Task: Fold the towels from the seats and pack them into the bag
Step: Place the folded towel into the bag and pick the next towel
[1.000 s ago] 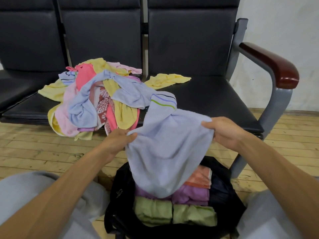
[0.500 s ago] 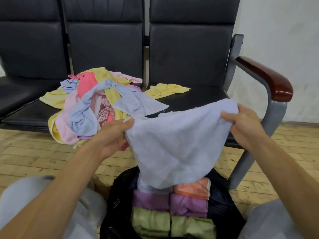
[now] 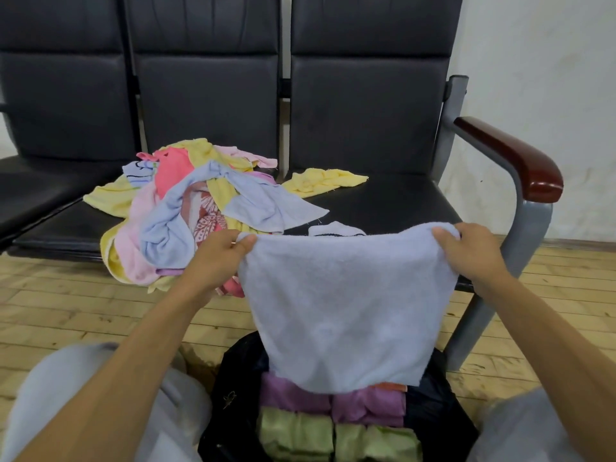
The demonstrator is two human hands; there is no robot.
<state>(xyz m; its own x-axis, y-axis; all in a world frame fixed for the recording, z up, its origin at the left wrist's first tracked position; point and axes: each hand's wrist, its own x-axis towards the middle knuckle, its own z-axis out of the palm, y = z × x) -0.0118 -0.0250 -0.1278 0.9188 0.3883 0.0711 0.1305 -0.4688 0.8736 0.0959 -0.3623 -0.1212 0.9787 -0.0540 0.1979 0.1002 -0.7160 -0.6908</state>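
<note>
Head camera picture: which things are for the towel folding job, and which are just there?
For the job: pale blue towel, pinched by left hand and right hand; towel pile on the seat; lone yellow towel; black bag; folded towels inside it.
Just there: wooden armrest; plank floor; wall.

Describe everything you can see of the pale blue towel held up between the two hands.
The pale blue towel looks like plain, fuzzy terry cloth, with no pattern on the side facing the camera. The left hand and right hand each pinch its upper edge, spreading it wide in front of the black seat. It hangs as a loose sheet, narrowing downward. Its lower edge drapes over the open black bag, hiding part of the folded towels inside.
</note>
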